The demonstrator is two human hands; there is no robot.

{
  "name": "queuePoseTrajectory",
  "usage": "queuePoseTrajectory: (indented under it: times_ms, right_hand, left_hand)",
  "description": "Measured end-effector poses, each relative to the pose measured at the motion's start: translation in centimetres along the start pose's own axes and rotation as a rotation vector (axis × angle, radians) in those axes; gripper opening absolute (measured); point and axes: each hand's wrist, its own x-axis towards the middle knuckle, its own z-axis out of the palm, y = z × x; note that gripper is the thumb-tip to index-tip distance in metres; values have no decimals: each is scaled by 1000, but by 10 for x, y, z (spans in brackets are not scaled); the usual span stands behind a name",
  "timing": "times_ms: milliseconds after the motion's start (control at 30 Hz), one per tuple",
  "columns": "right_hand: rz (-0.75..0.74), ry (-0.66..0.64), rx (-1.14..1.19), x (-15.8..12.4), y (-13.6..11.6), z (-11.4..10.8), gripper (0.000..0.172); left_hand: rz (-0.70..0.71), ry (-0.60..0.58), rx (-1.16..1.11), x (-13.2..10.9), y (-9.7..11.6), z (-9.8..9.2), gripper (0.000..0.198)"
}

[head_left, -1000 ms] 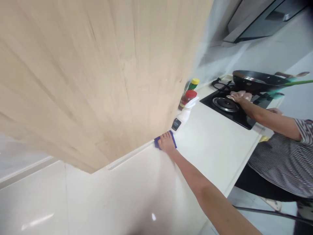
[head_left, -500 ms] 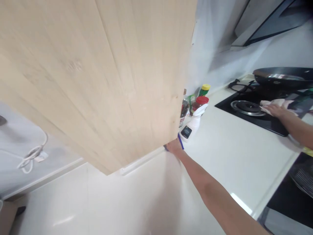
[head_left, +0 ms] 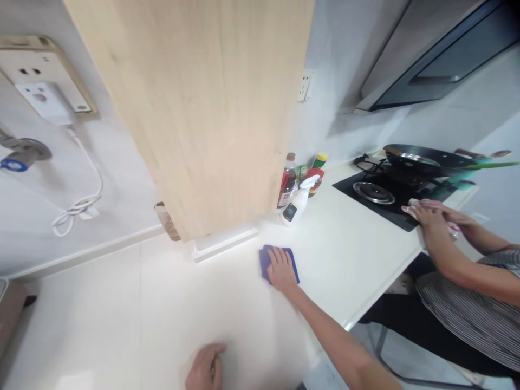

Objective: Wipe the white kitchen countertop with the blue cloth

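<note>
My right hand point(head_left: 282, 269) lies on a folded blue cloth point(head_left: 265, 261), pressing it to the white countertop point(head_left: 320, 271) with fingers over its top. My left hand point(head_left: 205, 369) rests low in the picture, fingers curled in and thumb side up; nothing shows in it. A white spray bottle point(head_left: 296, 206) with a black label stands upright beyond the cloth. Behind it are a dark sauce bottle point(head_left: 287, 181), a red-lidded jar point(head_left: 316, 181) and a yellow-capped green container point(head_left: 320, 160).
A wooden cabinet side point(head_left: 203, 119) hangs over the counter, above a white ledge point(head_left: 225, 244). At right, another person point(head_left: 467, 319) presses a pale cloth point(head_left: 412, 208) by the black cooktop point(head_left: 349, 187), where a wok point(head_left: 430, 162) sits. A coiled white cable point(head_left: 77, 208) hangs at left.
My right hand has come out from beside the cabinet toward me with the blue cloth. My left hand has come into view. The view has shifted, showing more of the other person.
</note>
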Motion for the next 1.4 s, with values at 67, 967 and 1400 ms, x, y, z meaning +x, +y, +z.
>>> queuePoseTrajectory:
  times_ms: [67, 967, 1400]
  right_hand:
    - [-9, -3, 14, -28, -15, -2, 62]
    - [-107, 337, 569, -182, -41, -7, 42]
    - [-183, 336, 392, -186, -36, 1, 50]
  left_hand:
    - [20, -28, 3, 2, 5, -5, 32]
    - [369, -6, -51, 11, 47, 2, 38]
    - [600, -136, 440, 47, 47, 51, 62]
